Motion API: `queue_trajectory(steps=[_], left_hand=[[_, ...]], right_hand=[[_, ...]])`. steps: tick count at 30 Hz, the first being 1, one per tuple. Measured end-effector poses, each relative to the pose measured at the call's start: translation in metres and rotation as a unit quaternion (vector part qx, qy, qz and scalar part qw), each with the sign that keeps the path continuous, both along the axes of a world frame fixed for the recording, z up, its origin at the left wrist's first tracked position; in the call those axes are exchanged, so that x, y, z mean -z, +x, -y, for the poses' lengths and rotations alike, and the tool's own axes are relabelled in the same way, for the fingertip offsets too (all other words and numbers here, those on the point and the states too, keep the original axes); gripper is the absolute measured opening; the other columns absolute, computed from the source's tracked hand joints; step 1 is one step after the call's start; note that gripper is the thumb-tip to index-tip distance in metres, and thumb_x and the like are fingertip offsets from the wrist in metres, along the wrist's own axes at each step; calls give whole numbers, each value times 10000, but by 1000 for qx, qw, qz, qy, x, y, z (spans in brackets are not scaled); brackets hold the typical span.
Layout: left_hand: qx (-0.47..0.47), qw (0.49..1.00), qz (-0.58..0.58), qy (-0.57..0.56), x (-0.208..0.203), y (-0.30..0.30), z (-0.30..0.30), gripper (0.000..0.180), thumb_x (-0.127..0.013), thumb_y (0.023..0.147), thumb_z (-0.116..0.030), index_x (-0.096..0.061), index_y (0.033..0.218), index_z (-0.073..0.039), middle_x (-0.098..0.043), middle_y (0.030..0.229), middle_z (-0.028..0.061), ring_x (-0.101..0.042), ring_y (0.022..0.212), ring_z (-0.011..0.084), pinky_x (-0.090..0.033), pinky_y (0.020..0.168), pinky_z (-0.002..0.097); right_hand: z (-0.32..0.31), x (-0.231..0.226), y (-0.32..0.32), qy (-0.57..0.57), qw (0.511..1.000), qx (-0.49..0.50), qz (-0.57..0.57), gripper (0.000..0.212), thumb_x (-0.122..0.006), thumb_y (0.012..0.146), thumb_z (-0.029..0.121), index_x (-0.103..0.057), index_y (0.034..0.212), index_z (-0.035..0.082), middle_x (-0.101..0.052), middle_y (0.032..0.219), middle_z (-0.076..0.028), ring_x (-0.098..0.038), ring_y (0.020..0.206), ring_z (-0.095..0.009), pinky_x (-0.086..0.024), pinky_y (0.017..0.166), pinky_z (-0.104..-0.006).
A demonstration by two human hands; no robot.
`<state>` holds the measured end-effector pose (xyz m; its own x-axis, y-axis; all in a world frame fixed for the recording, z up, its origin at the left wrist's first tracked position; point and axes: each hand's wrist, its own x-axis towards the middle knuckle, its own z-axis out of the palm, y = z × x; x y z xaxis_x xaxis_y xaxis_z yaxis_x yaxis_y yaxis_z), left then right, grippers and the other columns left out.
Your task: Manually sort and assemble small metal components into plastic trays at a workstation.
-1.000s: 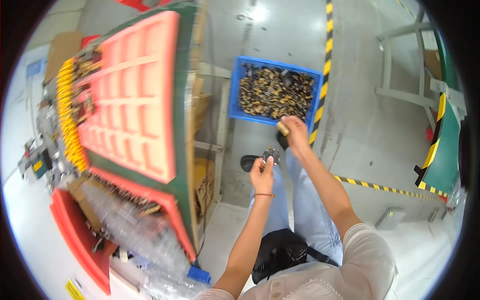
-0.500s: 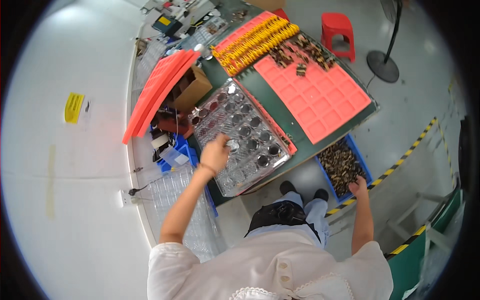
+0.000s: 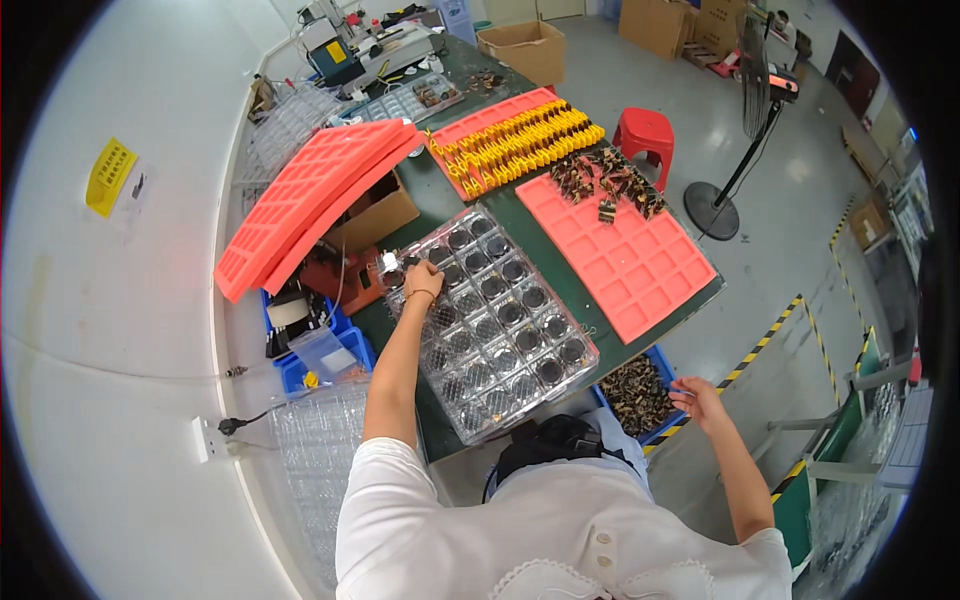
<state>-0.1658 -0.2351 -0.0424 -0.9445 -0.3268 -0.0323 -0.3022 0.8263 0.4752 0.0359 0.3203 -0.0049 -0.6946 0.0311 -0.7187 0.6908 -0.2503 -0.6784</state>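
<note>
We see the left hand (image 3: 424, 281) further up the clear plastic tray with round pockets (image 3: 500, 419); half a second ago it was nearer mid-tray. Its fingers are bent and pointing down by the far-left corner; can't tell if they pinch anything, as the hand hides the tips. Right hand (image 3: 703, 404) was over the near corner of the blue plastic bin of small brown-and-black pieces (image 3: 663, 366); now it's just outside the rim, fingers loosely spread, nothing visible in it. For us that puts the work at the tray, bin side let go. Tray lies on the green counter (image 3: 540, 240), left of the coral moulded tray (image 3: 640, 285); dark round parts (image 3: 550, 371) sit in many pockets.
</note>
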Motion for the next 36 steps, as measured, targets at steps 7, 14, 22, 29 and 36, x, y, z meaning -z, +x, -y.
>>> queue_trajectory(steps=[7,14,22,29,36], left_hand=[[-93,995,5,23,-3,-5,14,236,-505,730,-190,-577,849,1,-556,921,239,-524,919,381,-432,801,425],[-13,995,-29,-90,-6,21,16,147,-530,638,34,-568,760,-39,-552,829,206,-550,789,374,-452,705,426],[75,965,-94,-234,-47,20,-69,260,-547,612,24,-537,865,-37,-518,974,142,-499,865,329,-422,750,396],[57,803,-9,593,-57,-16,-247,304,-486,892,-188,-457,1137,-11,-554,1035,96,-566,909,163,-461,805,282],[28,608,155,778,-85,-24,-309,278,-440,909,-222,-477,1065,5,-567,1035,107,-598,893,250,-491,799,328]], right_hand=[[57,-20,-113,57,968,-227,-87,190,-545,812,201,-537,929,51,-592,925,-84,-592,739,-173,-483,641,-284],[86,51,-270,441,736,-330,-393,304,-606,719,152,-525,988,37,-544,935,-148,-547,854,-269,-461,741,-368],[115,73,-378,564,607,-411,-380,473,-648,661,91,-496,1109,106,-439,1082,-142,-470,1007,-321,-450,786,-390],[104,51,-350,329,728,-283,-531,265,-608,703,69,-595,968,74,-522,1002,-95,-520,933,-251,-450,720,-359],[83,-74,-252,231,707,-309,-592,276,-632,736,141,-578,981,26,-536,994,-108,-523,882,-252,-451,725,-333]])
